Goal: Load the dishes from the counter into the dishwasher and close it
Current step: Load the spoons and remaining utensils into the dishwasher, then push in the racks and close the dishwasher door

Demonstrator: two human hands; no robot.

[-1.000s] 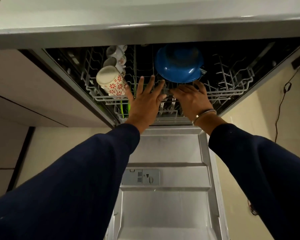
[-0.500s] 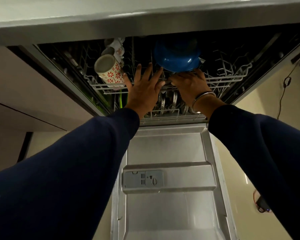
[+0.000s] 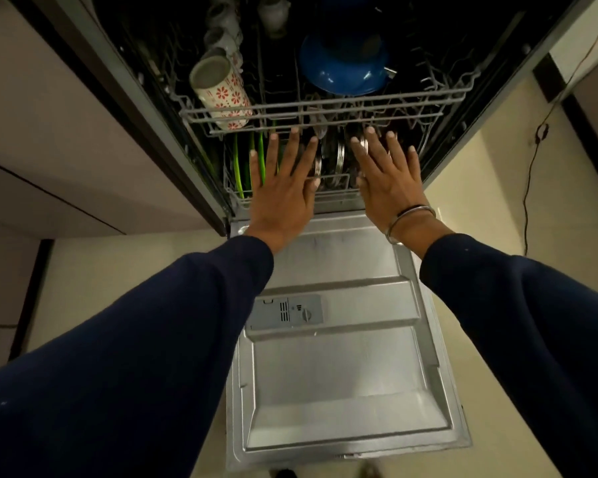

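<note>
Hands [image 3: 283, 194] withdrawn — wire rack [image 3: 311, 108] inside.

Both arms reach forward, left hand [image 3: 283, 194] and right hand [image 3: 389, 182] flat, fingers spread.

Open hands [image 3: 282, 198] [image 3: 389, 188], seemingly off lower rack [image 3: 335, 198]

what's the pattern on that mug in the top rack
White mug with red flower prints, seen in the head view.
</note>
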